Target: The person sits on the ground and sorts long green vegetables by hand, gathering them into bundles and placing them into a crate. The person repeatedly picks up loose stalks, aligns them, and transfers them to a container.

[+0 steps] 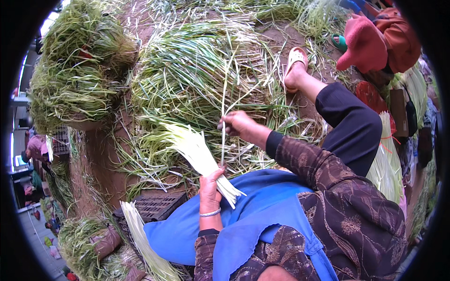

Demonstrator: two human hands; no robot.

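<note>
My left hand (211, 191), with a bangle on the wrist, grips a bundle of pale peeled stalks (197, 151) above the blue apron (260, 196) on my lap. The bundle slants, its leafy tips toward the upper left and its cut ends toward the lower right. Up and to the right, my right hand (233, 123) pinches a single long stalk (224, 91) between its fingers; that stalk's lower end reaches my left hand. Beyond both hands lies a large heap of green leafy stalks (182, 70) on the ground.
At the lower left stands a black plastic crate (158, 205), with a bundle of pale stalks (140, 232) beside it. Large piles of green stalks (81, 77) rise at the upper left. My sandalled foot (296, 68) is right of the heap. Another person (397, 38) is at the upper right.
</note>
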